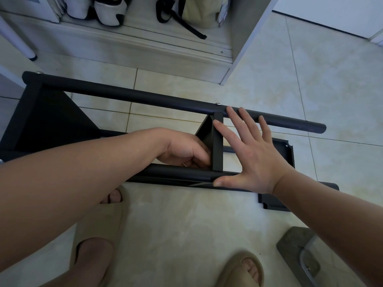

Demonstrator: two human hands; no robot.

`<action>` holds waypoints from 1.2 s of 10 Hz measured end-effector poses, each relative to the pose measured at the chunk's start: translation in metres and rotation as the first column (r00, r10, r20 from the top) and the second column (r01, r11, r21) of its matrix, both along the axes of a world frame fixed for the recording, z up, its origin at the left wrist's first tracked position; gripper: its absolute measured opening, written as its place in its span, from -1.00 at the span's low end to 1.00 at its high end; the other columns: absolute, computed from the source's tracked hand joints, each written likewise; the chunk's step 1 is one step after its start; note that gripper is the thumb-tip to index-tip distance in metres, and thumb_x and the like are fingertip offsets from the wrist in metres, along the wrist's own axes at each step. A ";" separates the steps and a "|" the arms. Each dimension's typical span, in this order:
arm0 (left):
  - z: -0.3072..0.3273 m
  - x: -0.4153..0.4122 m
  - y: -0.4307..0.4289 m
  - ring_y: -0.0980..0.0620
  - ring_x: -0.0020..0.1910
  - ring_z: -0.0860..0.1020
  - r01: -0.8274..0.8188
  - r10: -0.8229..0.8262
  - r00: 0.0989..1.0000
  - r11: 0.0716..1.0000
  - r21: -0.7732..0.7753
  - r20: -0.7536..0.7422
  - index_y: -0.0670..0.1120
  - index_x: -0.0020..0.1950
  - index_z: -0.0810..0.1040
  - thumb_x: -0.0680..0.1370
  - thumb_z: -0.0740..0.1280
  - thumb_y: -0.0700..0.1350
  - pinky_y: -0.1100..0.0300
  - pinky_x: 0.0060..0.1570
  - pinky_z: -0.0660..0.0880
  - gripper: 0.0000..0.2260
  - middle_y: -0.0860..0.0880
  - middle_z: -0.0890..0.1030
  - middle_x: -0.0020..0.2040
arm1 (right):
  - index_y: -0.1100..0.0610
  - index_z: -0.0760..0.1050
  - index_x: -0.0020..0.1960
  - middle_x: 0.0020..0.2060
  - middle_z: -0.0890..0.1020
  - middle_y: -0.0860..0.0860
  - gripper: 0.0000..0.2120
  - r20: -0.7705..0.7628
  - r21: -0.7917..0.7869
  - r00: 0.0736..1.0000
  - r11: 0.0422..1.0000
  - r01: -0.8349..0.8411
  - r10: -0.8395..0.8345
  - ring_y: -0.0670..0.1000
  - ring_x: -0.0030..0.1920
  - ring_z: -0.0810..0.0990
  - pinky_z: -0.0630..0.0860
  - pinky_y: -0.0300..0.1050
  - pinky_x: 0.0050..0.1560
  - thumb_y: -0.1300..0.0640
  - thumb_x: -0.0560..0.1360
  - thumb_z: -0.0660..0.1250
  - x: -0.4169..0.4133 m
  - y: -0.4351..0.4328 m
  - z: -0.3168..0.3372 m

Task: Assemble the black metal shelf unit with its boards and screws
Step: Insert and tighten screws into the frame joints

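Nothing can be read. The black frame [145, 97] and the board [206, 137] set in it show plain dark surfaces with no legible marks. A tag [224, 11] hanging beside the bag [196, 13] at the top edge is too blurred to make out.

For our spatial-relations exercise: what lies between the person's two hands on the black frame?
In the head view, a black shelf board stands edge-on between them; the left hand holds it, and the right hand is spread open beside it.
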State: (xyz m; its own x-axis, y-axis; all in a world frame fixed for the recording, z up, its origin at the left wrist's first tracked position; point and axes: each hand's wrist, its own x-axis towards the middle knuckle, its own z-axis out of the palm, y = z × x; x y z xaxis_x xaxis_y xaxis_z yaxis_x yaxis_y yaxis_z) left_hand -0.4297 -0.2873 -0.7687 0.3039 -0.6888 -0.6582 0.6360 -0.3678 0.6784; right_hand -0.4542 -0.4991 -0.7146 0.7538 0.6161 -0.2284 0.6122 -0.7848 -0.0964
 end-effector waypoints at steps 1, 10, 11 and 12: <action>-0.001 0.000 0.000 0.02 -0.25 0.66 -0.040 0.040 0.999 0.999 -0.003 -0.009 -0.14 -0.08 0.68 0.54 0.35 -0.30 0.24 -0.23 0.58 -0.86 -0.10 0.68 -0.17 | -0.08 -0.09 0.66 0.65 -0.18 0.03 0.13 -0.002 0.003 1.000 1.000 0.002 -0.002 0.16 0.63 -0.22 -0.16 0.41 0.54 -0.71 0.28 -0.03 0.000 0.000 0.000; 0.002 0.001 0.001 -0.08 -0.04 0.61 -0.043 0.043 0.999 0.997 -0.058 0.004 -0.19 0.08 0.60 0.55 0.29 -0.39 0.10 0.04 0.55 -0.81 -0.21 0.61 0.06 | -0.09 -0.11 0.66 0.65 -0.19 0.02 0.13 -0.007 -0.007 1.000 1.000 0.005 -0.005 0.15 0.63 -0.24 -0.16 0.40 0.54 -0.71 0.28 -0.01 0.000 0.001 0.001; 0.001 0.000 0.001 -0.09 -0.03 0.61 -0.037 0.037 0.999 0.996 -0.075 -0.001 -0.20 0.12 0.58 0.53 0.29 -0.41 0.08 0.07 0.53 -0.78 -0.18 0.63 0.01 | -0.09 -0.12 0.66 0.65 -0.20 0.02 0.13 -0.011 -0.009 1.000 1.000 0.007 -0.007 0.14 0.63 -0.25 -0.18 0.39 0.55 -0.70 0.28 0.00 0.000 0.001 0.002; 0.001 0.001 0.001 -0.08 -0.06 0.62 -0.036 0.035 0.999 0.996 -0.083 -0.015 -0.19 0.10 0.57 0.46 0.32 -0.37 0.07 0.06 0.53 -0.76 -0.16 0.64 -0.05 | -0.09 -0.11 0.66 0.65 -0.20 0.01 0.13 -0.013 -0.007 1.000 1.000 0.008 -0.008 0.14 0.63 -0.24 -0.17 0.40 0.54 -0.70 0.28 0.00 0.000 0.001 0.002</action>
State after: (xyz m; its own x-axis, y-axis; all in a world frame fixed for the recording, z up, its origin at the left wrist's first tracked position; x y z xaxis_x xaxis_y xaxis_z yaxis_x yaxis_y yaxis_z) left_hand -0.4290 -0.2865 -0.7679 0.3201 -0.7306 -0.6031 0.6571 -0.2874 0.6969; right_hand -0.4537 -0.4981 -0.7122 0.7559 0.6084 -0.2420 0.6045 -0.7904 -0.0988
